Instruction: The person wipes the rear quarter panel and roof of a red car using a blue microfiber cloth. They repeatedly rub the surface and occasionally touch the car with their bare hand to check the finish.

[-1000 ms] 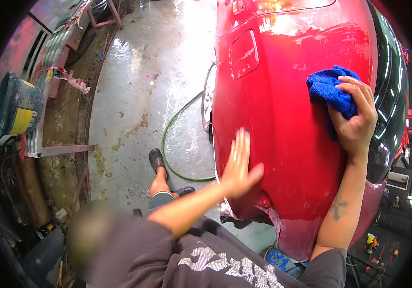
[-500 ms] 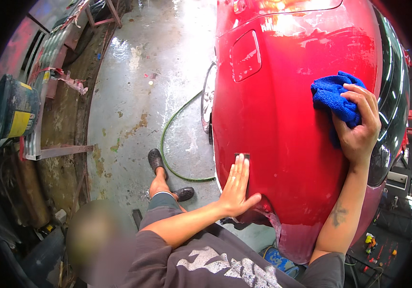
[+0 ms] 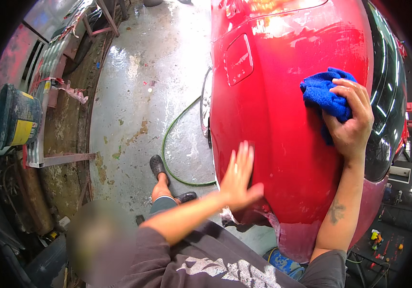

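Note:
A red car's rear body panel fills the right half, its paint wet and glossy with paler patches. My right hand grips a bunched blue microfiber cloth over the panel, beside the dark rear window. My left hand lies flat on the car's side, fingers stretched out and slightly blurred. A thin dark edge shows beside its fingers; whether some flat piece lies under them I cannot tell. Farther off, the fuel flap is shut.
A green hose curves over the grey floor to the car's wheel. On the left, a dark bucket with a yellow label sits by a metal rack. A blue container stands below the rear corner, where the bodywork is open.
My left hand has slid slightly nearer, and the dark piece at its fingertips is mostly out of sight. The cloth stays in my right hand. The view has shifted a little.

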### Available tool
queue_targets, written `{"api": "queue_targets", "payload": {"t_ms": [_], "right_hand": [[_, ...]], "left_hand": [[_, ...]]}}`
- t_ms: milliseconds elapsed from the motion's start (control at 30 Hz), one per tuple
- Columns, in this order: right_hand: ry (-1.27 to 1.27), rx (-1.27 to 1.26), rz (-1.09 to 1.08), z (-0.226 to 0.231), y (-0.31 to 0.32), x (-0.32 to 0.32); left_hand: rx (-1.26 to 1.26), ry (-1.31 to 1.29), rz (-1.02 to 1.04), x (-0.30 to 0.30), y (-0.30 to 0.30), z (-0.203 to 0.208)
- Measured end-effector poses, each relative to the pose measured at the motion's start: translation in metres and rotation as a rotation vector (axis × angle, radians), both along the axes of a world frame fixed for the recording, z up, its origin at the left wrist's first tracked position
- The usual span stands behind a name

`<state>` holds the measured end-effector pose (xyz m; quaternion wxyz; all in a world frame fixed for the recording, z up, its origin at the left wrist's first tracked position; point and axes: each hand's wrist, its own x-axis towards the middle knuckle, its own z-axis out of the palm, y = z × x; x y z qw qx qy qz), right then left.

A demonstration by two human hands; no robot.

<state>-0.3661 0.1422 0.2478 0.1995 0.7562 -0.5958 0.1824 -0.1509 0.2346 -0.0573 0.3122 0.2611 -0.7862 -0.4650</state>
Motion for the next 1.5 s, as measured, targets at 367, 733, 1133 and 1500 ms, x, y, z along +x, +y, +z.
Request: {"api": "queue_targets", "payload": {"t_ms": [367,733,1133,1500], "right_hand": [[-0.025,0.004,0.009,-0.003,-0.003,-0.001],[0.008,-0.03,0.021,0.0,-0.008,0.003],[0.043,-0.052,0.025,0.006,-0.007,0.006],[0.035,-0.063,0.074,0.009,-0.014,0.014]], "left_hand": [[0.025,0.114,0.045,0.0,0.037,0.025],[-0.036,0.074,0.113,-0.019,-0.009,0.039],[-0.076,0.052,0.26,-0.056,-0.076,0.055],[0.122,-0.043,0.194,-0.065,-0.186,0.063]]}}
